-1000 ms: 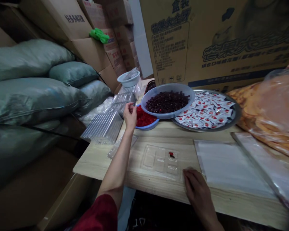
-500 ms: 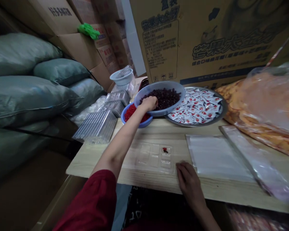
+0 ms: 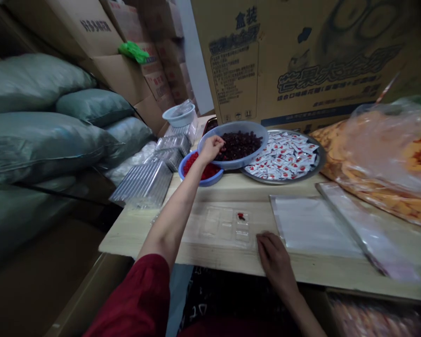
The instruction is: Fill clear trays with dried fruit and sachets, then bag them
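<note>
My left hand [image 3: 212, 147] reaches over the rim of a grey-blue bowl [image 3: 256, 129] of dark dried berries [image 3: 241, 144], fingers curled together; what they hold is hidden. Just beside it sits a smaller blue bowl [image 3: 182, 169] of red pieces [image 3: 205, 170]. My right hand [image 3: 274, 257] rests flat on the wooden table [image 3: 231, 187] at the near edge, touching the corner of a clear plastic compartment tray [image 3: 220, 225]. One compartment of that tray holds a small red and dark piece [image 3: 241, 216].
A round metal tray [image 3: 319, 157] of red-and-white sachets [image 3: 284, 157] stands behind. Clear bags [image 3: 312, 224] lie to the right, beside a big bag of orange snacks [image 3: 389, 159]. Stacked clear trays [image 3: 143, 182], sacks [image 3: 38, 140] and cardboard boxes [image 3: 301, 56] surround the table.
My left hand moved from the red bowl's edge over to the bowl of dark berries and then drew back slightly to its rim. My right hand stayed put.
</note>
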`<action>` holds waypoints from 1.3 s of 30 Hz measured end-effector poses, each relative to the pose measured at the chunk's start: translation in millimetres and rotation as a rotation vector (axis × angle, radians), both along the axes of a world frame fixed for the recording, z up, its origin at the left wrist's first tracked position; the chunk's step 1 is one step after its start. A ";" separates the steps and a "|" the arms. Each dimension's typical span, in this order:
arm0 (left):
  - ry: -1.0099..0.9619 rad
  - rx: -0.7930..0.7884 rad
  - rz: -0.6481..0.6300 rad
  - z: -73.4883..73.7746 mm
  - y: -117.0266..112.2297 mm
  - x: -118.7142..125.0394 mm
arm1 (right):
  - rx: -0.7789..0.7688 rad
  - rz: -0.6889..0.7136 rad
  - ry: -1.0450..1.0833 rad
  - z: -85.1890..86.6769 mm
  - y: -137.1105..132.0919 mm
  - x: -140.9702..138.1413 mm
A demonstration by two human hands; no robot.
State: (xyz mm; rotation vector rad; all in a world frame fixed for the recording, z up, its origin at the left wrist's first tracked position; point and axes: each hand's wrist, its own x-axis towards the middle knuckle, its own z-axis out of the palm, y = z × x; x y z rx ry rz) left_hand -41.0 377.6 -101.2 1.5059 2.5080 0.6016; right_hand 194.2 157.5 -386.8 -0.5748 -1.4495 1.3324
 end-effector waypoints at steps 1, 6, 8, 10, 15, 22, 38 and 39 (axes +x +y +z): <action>0.027 0.056 -0.044 1.1 -6.0 8.3 | -0.003 0.010 -0.005 1.5 0.7 1.6; 0.168 0.082 -0.375 -8.0 -74.4 84.8 | -0.032 0.061 -0.018 7.3 4.7 7.4; 0.182 -0.065 -0.425 -22.0 -114.1 113.4 | -0.038 0.074 -0.022 8.4 5.8 8.5; 0.184 -0.202 -0.419 -42.3 -152.4 126.8 | -0.034 0.078 -0.025 9.4 6.5 9.5; 0.305 -0.490 -0.468 -92.5 -206.3 109.7 | -0.010 0.072 -0.033 10.5 6.9 9.9; 0.218 -0.376 -0.449 -96.0 -218.7 106.7 | 0.001 0.064 -0.028 7.3 6.5 8.3; 0.532 -0.294 0.184 2.0 -94.6 -60.6 | 0.357 -0.031 -0.116 31.9 20.1 -20.1; 0.538 -0.285 0.180 2.1 -96.4 -62.3 | 0.344 -0.044 -0.082 30.1 18.5 -18.3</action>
